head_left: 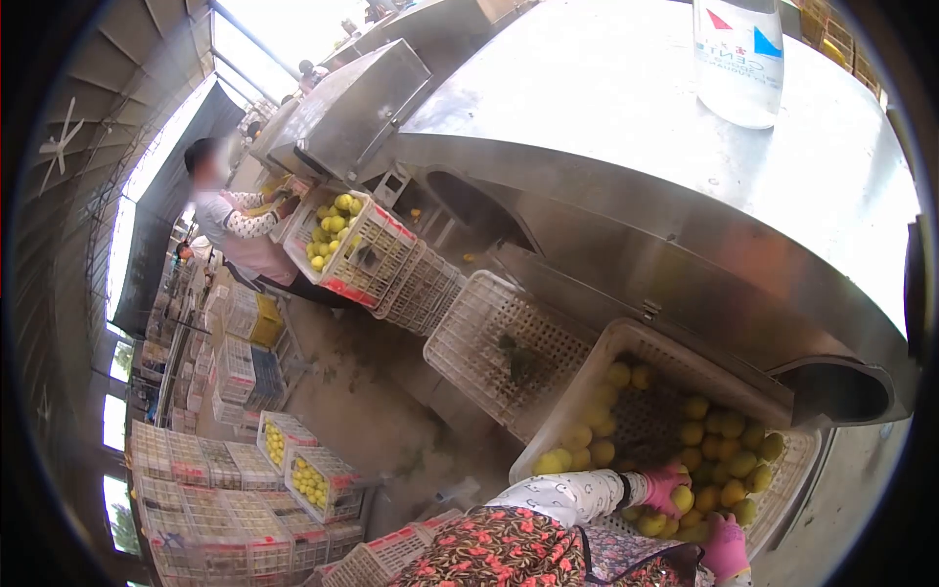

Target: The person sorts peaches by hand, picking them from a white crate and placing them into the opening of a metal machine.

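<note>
Both my hands wear pink gloves and are inside a large white crate [585,391] of yellow-green round fruit [719,445]. My left hand [665,489] has its fingers curled round a yellow fruit [682,499]. My right hand [725,546] is at the near side of the crate, beside the fruit; its fingers are partly hidden and small, so what it holds, if anything, cannot be made out. Fruit lies along the crate's left side and in a pile at its right, with bare crate floor between.
A metal machine [587,117] with chute openings spans the top right, a clear bottle [740,68] on it. A white crate [499,342] stands left of mine. Farther left a person [230,220] works at a fruit crate [357,245]. Stacked crates [225,470] fill the lower left.
</note>
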The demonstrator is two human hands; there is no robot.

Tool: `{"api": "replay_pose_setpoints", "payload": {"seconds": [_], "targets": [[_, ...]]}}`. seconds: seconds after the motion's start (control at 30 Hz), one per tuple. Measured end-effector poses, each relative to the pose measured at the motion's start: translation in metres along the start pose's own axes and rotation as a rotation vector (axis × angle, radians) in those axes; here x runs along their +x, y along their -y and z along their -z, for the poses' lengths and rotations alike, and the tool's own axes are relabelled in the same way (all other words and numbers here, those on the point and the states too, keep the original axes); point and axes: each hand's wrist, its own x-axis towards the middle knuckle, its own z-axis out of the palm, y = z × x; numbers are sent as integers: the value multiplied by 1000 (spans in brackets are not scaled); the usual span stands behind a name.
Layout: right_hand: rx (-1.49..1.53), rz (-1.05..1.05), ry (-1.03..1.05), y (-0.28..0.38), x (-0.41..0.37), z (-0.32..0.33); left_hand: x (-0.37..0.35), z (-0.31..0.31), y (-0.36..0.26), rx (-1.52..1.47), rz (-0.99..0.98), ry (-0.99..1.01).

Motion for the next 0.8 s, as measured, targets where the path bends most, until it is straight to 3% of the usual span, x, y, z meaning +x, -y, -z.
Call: {"api": "replay_pose_setpoints", "payload": {"seconds": [0.03,0.13,0.17,0.2,0.27,0.33,0.37,0.4,0.47,0.5,0.53,0.63,0.73,0.8], "targets": [[-12,27,-22,-11,2,-8,-2,17,-6,-35,52,-36],[102,97,-60,-60,25,-39,44,-15,44,77,124,-157],[173,110,-67,-70,31,-48,75,-34,77,-203,-119,-86],[265,139,-121,-62,29,-41,60,-20,65,-350,-54,-40],[463,181,-223,-4,21,5,29,19,28,-1003,22,113],[575,108,-278,21,26,29,5,51,4,-1650,-27,265],[655,91,-376,25,34,32,-10,68,-9,-1783,-71,294],[813,111,-385,47,35,59,-48,104,-48,-1813,-169,229],[1255,78,-429,74,39,80,-49,117,-46,-1697,-304,135],[1256,80,-412,79,37,92,-64,136,-67,-1806,-370,178],[1442,61,-386,84,36,95,-78,152,-84,-1787,-334,163],[1436,222,-528,97,37,97,-80,168,-90,-1681,-430,227],[1417,153,-580,113,27,94,-85,181,-90,-1653,-512,285],[1252,106,-760,122,27,85,-87,184,-91,-1624,-519,269]]}}
